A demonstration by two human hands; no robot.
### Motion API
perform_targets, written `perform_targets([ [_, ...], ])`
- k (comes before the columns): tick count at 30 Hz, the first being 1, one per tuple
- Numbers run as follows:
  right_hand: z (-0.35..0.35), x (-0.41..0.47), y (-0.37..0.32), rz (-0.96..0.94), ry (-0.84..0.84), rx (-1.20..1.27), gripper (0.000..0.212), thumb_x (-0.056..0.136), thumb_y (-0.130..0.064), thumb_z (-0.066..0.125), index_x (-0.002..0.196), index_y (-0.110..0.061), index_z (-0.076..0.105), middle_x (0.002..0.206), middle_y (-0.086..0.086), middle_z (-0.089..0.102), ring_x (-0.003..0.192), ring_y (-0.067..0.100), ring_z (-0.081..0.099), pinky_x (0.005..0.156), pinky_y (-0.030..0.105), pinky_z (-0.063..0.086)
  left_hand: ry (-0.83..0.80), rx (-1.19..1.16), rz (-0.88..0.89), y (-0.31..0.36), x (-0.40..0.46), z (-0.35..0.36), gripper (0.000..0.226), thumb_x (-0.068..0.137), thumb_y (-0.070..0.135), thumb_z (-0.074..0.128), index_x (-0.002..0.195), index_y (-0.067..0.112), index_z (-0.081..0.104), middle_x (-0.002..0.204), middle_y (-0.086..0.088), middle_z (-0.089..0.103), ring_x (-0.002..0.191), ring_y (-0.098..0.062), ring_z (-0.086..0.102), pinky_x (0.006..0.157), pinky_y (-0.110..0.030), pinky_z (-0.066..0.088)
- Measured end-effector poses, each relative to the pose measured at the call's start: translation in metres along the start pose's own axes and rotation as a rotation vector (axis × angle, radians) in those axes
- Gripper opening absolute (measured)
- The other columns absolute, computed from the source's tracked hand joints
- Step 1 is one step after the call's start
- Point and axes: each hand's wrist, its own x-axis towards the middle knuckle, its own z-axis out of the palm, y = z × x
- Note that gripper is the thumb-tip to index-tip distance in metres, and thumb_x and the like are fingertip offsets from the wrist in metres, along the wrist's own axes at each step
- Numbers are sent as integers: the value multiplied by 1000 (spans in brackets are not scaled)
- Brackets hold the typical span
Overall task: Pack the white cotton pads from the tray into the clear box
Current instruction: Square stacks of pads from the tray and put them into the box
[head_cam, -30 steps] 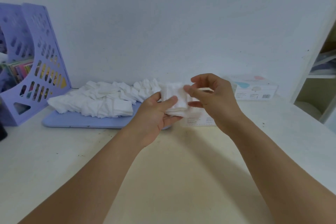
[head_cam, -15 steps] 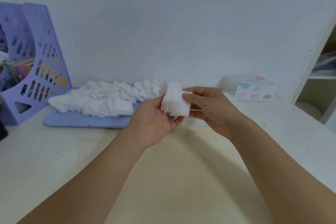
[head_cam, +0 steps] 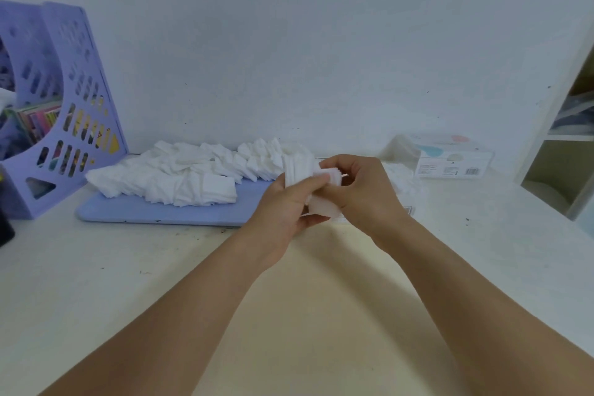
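Note:
Both hands meet over the table in front of the tray. My left hand grips a stack of white cotton pads from the left, and my right hand pinches the same stack from the right. A long heap of loose white pads lies on the lilac tray at the back left. Just behind my right hand stands the clear box, with some white pads showing inside; my hand hides its left part.
A lilac magazine file with colourful books stands at the far left. A printed clear package sits by the wall at the back right. An open shelf unit borders the right edge. A dark object stands at the left edge.
The held stack has turned from flat-faced to edge-up and come lower. My right hand has closed in over its right side, and both hands sit tighter together.

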Motion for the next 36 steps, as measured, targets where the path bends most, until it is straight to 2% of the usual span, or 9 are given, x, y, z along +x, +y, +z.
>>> perform_targets([
  [3, -4, 3, -2, 66, -5, 137, 6, 89, -10, 76, 94, -7, 75, 86, 8, 75, 79, 17, 72, 68, 33, 61, -11, -149, -50, 5, -1, -5, 32, 94, 15, 60, 124, 4, 66, 120, -18, 72, 101, -26, 71, 80, -36, 61],
  [7, -13, 7, -3, 227, -30, 320, 21, 91, -12, 73, 109, 0, 72, 107, 18, 76, 100, 32, 74, 86, 42, 60, -15, -276, -97, 7, -3, -8, 28, 93, 11, 54, 119, 6, 63, 106, -16, 71, 94, -28, 68, 81, -39, 61],
  [12, -26, 10, -12, 275, 26, 467, 20, 93, -11, 70, 112, -7, 71, 104, 11, 76, 89, 18, 71, 67, 26, 58, 31, -365, -149, 12, 1, -11, 20, 88, 6, 59, 108, 5, 57, 95, -14, 64, 81, -25, 67, 66, -32, 60],
  [17, -39, 1, -27, 278, -293, 883, 15, 92, -20, 59, 103, -16, 69, 89, -2, 70, 77, 10, 66, 66, 22, 55, -66, -459, -194, 18, -2, -16, 35, 70, 2, 61, 105, 3, 60, 90, -16, 65, 74, -25, 64, 67, -36, 57],
  [22, -34, 1, -27, 235, -292, 827, 15, 87, -20, 62, 100, -17, 69, 92, -2, 72, 80, 9, 69, 67, 20, 55, -101, -521, -185, 17, -4, -12, 43, 70, 0, 55, 112, 0, 63, 92, -17, 69, 77, -26, 66, 71, -35, 59],
  [26, -36, 2, -25, 232, -350, 791, 22, 88, -17, 62, 108, -8, 64, 95, 5, 71, 77, 13, 71, 63, 20, 57, -152, -516, -177, 16, -4, -12, 48, 73, 3, 54, 120, -2, 62, 110, -21, 68, 96, -33, 69, 91, -43, 58],
  [30, -35, 1, -25, 197, -390, 693, 7, 91, -10, 61, 89, -9, 67, 88, 7, 71, 73, 16, 71, 57, 21, 55, -214, -463, -174, 15, -4, -12, 57, 70, 4, 53, 126, -2, 61, 125, -24, 61, 116, -38, 59, 98, -50, 54],
  [33, -37, 3, -21, 207, -384, 621, 3, 90, -10, 65, 92, -10, 66, 92, 7, 72, 80, 19, 72, 62, 23, 58, -248, -438, -175, 14, -4, -13, 58, 76, 6, 51, 133, -1, 58, 134, -23, 60, 126, -39, 56, 108, -53, 46],
  [36, -36, 5, -19, 237, -359, 608, 28, 85, -12, 69, 111, -5, 68, 105, 11, 74, 91, 23, 74, 71, 28, 62, -258, -420, -170, 15, -6, -12, 54, 81, 17, 56, 133, 3, 59, 133, -22, 64, 125, -41, 59, 106, -55, 47],
])
